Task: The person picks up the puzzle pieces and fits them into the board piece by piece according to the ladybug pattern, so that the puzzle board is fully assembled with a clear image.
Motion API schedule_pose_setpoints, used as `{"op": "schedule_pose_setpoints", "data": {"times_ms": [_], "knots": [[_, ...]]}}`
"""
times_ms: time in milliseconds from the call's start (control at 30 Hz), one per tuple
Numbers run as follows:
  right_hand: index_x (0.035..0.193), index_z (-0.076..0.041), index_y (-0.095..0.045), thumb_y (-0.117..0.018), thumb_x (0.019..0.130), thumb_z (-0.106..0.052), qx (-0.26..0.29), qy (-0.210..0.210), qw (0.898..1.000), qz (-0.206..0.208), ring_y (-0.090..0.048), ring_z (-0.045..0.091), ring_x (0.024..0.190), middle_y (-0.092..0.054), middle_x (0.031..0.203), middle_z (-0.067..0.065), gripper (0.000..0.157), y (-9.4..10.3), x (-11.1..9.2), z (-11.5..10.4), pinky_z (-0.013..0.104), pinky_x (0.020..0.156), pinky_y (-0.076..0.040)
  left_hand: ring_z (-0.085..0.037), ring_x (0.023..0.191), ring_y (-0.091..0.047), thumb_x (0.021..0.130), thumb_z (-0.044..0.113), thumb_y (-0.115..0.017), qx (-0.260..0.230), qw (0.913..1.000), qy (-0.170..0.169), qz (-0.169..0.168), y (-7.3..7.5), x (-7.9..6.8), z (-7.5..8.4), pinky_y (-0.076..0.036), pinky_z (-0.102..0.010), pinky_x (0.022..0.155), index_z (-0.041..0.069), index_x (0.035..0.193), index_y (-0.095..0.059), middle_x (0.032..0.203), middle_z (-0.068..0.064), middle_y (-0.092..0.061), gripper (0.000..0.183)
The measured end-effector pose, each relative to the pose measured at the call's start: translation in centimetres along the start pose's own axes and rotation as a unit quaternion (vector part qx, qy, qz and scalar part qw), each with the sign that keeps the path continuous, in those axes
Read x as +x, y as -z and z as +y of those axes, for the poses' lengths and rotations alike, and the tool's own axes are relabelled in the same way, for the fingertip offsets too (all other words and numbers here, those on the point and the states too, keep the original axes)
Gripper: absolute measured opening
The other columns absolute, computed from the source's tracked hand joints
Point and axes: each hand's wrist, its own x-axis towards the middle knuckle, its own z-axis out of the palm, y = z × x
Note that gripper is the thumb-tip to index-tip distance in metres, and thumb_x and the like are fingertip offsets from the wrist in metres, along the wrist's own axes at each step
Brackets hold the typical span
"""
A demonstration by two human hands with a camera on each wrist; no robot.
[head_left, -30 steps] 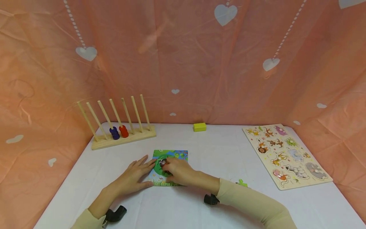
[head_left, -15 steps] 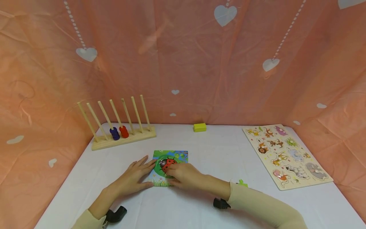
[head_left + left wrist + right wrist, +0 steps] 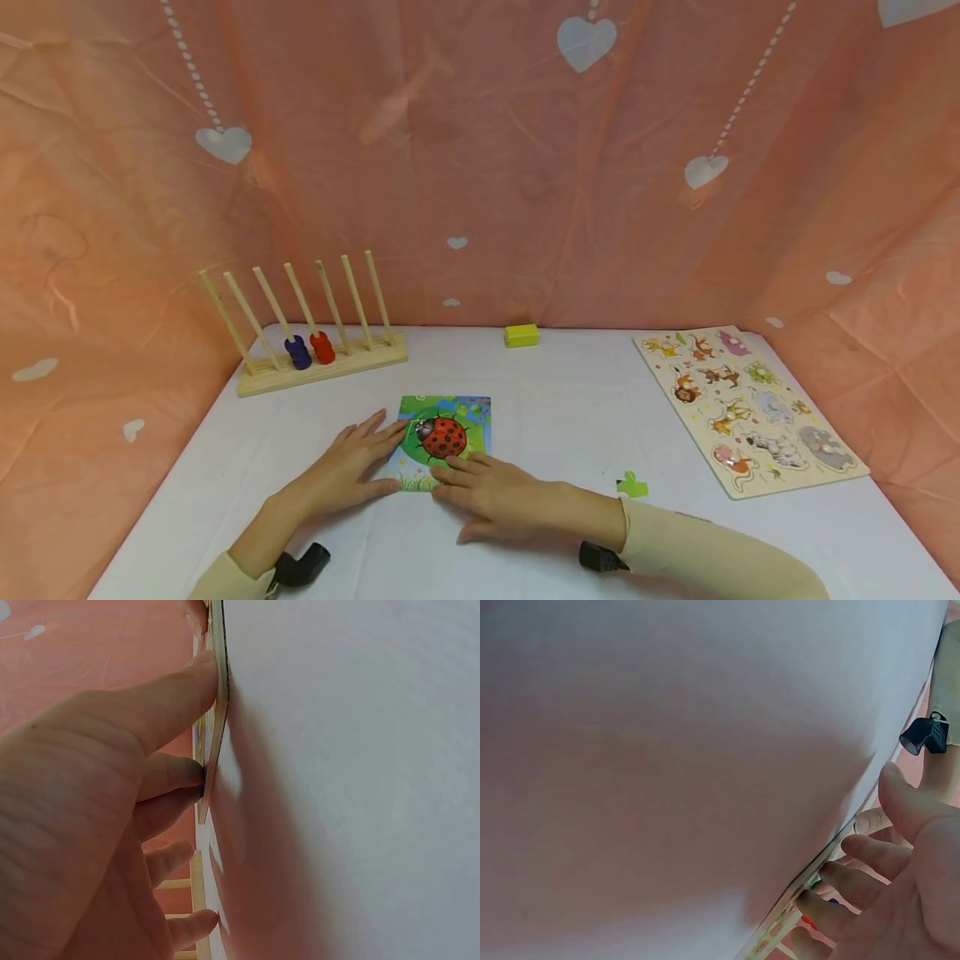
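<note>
A small square ladybug jigsaw puzzle (image 3: 442,437) lies flat at the middle of the white table, a red spotted beetle on a green leaf. My left hand (image 3: 348,467) rests at its left side, fingers stretched over the edge. In the left wrist view the thumb and fingertips touch the puzzle's edge (image 3: 216,746). My right hand (image 3: 498,497) lies spread over the puzzle's lower right corner, fingertips on it and thumb out toward me, gripping nothing. A loose green jigsaw piece (image 3: 632,484) sits on the table to the right, just beyond the right sleeve.
At the back left stands a wooden peg rack (image 3: 330,364) with blue rings (image 3: 297,352) and red rings (image 3: 322,347) on two pegs. A yellow block (image 3: 521,336) is at the back edge. An animal peg board (image 3: 705,417) lies at the right. A pink cloth hangs behind.
My right hand has drawn back from the ladybug toward the lower right and spread its fingers. The beetle and the green piece show fully now. My left hand has stayed in place.
</note>
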Motion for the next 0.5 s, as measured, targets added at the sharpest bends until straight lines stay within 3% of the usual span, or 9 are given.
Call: {"op": "schedule_pose_setpoints", "data": {"times_ms": [300, 500], "knots": [[0.149, -0.013, -0.045, -0.056, 0.097, -0.051, 0.007, -0.003, 1.0, 0.004, -0.035, 0.029, 0.144, -0.038, 0.157, 0.008, 0.066, -0.11, 0.06, -0.08, 0.045, 0.114, -0.032, -0.047, 0.145, -0.023, 0.091, 0.041, -0.071, -0.004, 1.0, -0.005, 0.002, -0.03, -0.02, -0.06, -0.025, -0.072, 0.105, -0.004, 0.141, -0.052, 0.154, -0.015, -0.043, 0.07], [0.156, -0.012, -0.033, -0.06, 0.097, -0.048, 0.032, -0.015, 0.999, -0.017, -0.025, 0.03, 0.149, -0.025, 0.163, 0.011, 0.074, 0.1, -0.47, -0.17, 0.051, 0.114, -0.032, -0.046, 0.146, -0.022, 0.091, 0.041, -0.071, 0.0, 1.0, -0.001, 0.001, -0.12, 0.01, -0.16, -0.025, -0.071, 0.106, -0.003, 0.141, -0.053, 0.154, -0.014, -0.042, 0.07]]}}
